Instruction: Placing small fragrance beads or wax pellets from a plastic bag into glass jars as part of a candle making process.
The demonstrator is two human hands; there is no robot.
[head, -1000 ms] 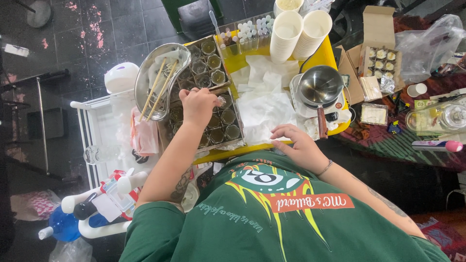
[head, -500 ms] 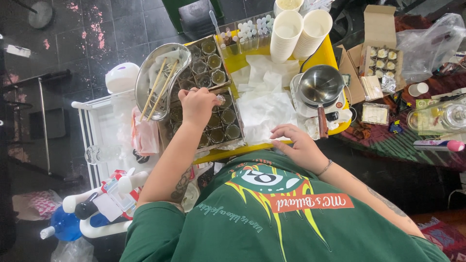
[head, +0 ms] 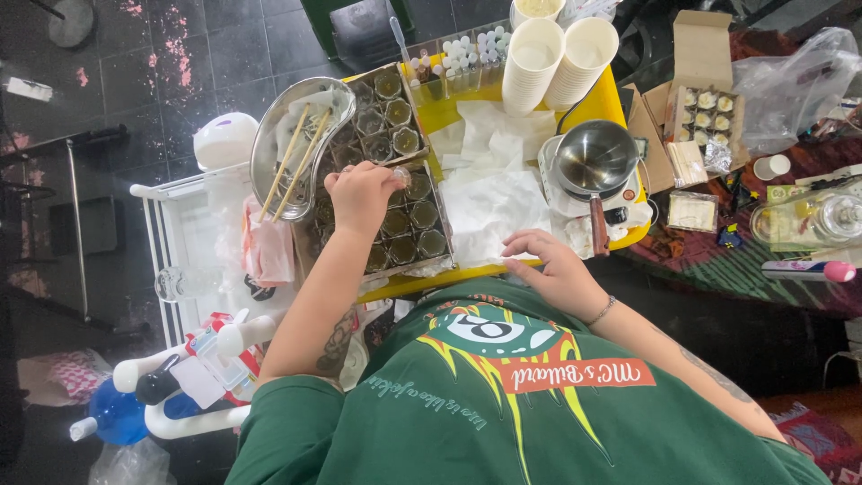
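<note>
1. Since there was only the head view to go on, everything here came from that one look down. Compared with half a second and a second earlier, hardly anything had moved. The left hand (head: 359, 193) sat over the same spot on the tray of small glass jars (head: 411, 235), only its fingers looked a bit more curled in.
2. That left hand was closed on one small glass jar (head: 401, 177) at its fingertips, right by the middle rows of the tray and just beside the metal kidney bowl (head: 269, 117) with two chopsticks (head: 301, 157) lying in it.
3. The right hand (head: 558, 269) hadn't budged either. It lay flat, fingers loose and holding nothing, on the near edge of the yellow table (head: 453, 115), touching the white paper (head: 489, 202). The two hands were well apart.
4. My read on that: with so little shift, the jar was gripped but not carried anywhere. It was still right at the tray, so the handling looked to be at its very start.
5. Which way the jar pointed: it looked tipped a little, mouth towards the white paper side, so its short long axis ran roughly across the tray rather than straight up. The fingers covered most of it though, so I couldn't say for sure.
6. The other jars in the tray stood upright, mouths up, with dark liquid in them.
7. Further back were stacked paper cups (head: 557, 67) and a metal saucepan (head: 597, 157), untouched.
</note>
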